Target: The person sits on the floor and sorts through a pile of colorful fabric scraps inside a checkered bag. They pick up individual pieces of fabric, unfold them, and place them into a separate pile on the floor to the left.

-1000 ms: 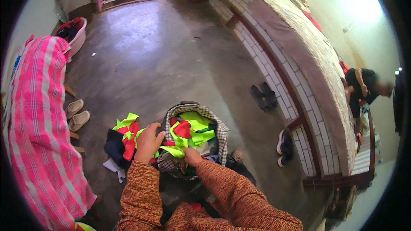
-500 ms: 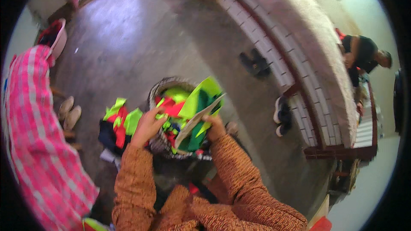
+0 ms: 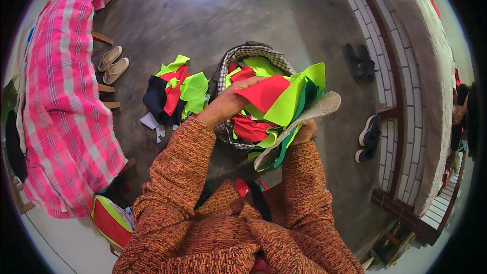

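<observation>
My right hand [image 3: 304, 132] holds up a stack of flat fabric pieces [image 3: 297, 106], green on top with a grey felt piece underneath. My left hand [image 3: 228, 102] rests its fingers on a red fabric piece [image 3: 264, 92] lying on that stack. Just below the hands stands a checked cloth basket [image 3: 252, 53] filled with red and green scraps. A loose heap of scraps [image 3: 175, 91] in green, red and dark blue lies on the floor to the basket's left.
A pink plaid cloth [image 3: 61, 101] covers a wooden frame at left, with beige shoes [image 3: 112, 64] beside it. Dark sandals [image 3: 359, 62] and sneakers [image 3: 368, 139] sit by the tiled ledge [image 3: 401, 81] at right. A person [image 3: 459, 109] is at the far right edge.
The stack has come up out of the basket and now sits higher and more level in my right hand. My left hand has moved onto the red piece on top.
</observation>
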Tool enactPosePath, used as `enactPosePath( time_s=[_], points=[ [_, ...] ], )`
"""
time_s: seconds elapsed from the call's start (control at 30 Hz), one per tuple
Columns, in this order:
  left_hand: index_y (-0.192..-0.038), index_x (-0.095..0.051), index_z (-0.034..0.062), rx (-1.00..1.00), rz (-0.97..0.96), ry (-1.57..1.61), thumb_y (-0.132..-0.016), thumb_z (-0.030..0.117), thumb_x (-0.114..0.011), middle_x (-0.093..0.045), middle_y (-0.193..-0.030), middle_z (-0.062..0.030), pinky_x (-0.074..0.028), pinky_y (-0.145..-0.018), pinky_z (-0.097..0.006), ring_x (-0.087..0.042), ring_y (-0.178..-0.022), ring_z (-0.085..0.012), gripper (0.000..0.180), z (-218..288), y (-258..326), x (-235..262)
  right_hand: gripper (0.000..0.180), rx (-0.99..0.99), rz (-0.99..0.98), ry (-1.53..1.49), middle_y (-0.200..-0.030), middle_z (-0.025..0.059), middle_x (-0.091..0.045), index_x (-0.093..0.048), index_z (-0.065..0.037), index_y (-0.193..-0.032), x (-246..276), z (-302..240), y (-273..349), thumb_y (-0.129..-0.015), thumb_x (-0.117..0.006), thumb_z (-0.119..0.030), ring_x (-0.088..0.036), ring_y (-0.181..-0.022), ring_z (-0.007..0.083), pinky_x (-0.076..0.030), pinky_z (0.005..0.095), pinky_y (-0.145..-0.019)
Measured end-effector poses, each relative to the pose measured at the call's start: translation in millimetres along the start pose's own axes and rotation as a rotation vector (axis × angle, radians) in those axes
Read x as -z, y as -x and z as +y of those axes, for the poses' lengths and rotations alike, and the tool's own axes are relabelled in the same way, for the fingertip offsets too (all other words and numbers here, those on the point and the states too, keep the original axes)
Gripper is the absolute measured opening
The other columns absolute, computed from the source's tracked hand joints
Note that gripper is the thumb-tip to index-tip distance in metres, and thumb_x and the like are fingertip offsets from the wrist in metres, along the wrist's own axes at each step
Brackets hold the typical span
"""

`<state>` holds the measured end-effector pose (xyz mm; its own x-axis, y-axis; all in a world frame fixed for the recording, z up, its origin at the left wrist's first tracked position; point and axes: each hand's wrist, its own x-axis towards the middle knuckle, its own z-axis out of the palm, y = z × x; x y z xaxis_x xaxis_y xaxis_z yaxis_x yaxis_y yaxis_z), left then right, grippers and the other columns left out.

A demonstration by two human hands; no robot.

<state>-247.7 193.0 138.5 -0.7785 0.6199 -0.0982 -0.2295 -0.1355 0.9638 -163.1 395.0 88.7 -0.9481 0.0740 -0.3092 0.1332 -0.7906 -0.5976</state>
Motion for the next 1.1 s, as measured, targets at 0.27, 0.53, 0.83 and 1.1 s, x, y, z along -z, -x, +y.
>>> enactPosePath(
  time_s=[0.27, 0.53, 0.83, 1.1],
  points=[
    [-0.132, -0.045, 0.0012, -0.181, 0.227, 0.008, -0.095, 0.024, -0.049, -0.05, -0.131, -0.0089, -0.035, -0.102, -0.031, -0.047, -0.12, -0.0176, 0.043, 3.0, -3.8, 9.3, 0.061, -0.063, 0.093, -0.029, -0.108, 0.0115, -0.06, -0.05, -0.003, -0.119, -15.5, -5.4, -3.5, -0.064, -0.065, -0.023, -0.058, -0.098, 0.029, -0.047, 0.0401, -0.09],
    [-0.106, -0.061, 0.0007, -0.051, 0.55, 0.11, -0.091, 0.007, -0.052, -0.064, -0.097, -0.0027, -0.045, -0.081, -0.026, -0.057, -0.088, -0.0106, 0.019, -14.9, -0.1, 25.0, 0.05, -0.014, 0.121, -0.054, -0.103, 0.014, -0.062, -0.052, -0.003, -0.117, -16.0, -4.8, -13.7, -0.077, -0.062, -0.031, -0.059, -0.096, 0.0272, -0.048, 0.0411, -0.087],
    [-0.097, -0.065, 0.0008, 0.005, 0.68, -0.013, -0.087, 0.022, -0.063, -0.066, -0.081, -0.0036, -0.046, -0.066, -0.027, -0.054, -0.072, -0.0071, 0.024, -18.7, 1.8, 32.6, 0.04, -0.028, 0.202, 0.098, -0.105, 0.0104, -0.061, -0.05, -0.002, -0.118, -18.2, 1.4, -22.4, -0.083, -0.062, -0.018, -0.06, -0.094, 0.0248, -0.048, 0.038, -0.087],
    [-0.089, -0.069, 0.0009, 0.118, 0.656, -0.4, -0.075, 0.023, -0.07, -0.066, -0.07, -0.0112, -0.047, -0.061, -0.031, -0.062, -0.063, -0.0157, 0.027, -3.4, 5.5, 32.8, 0.035, 0.022, 0.185, 0.254, -0.1, 0.0041, -0.062, -0.054, -0.004, -0.113, -28.3, 4.7, -24.5, -0.081, -0.066, -0.009, -0.061, -0.085, 0.0161, -0.051, 0.0298, -0.076]
  ],
)
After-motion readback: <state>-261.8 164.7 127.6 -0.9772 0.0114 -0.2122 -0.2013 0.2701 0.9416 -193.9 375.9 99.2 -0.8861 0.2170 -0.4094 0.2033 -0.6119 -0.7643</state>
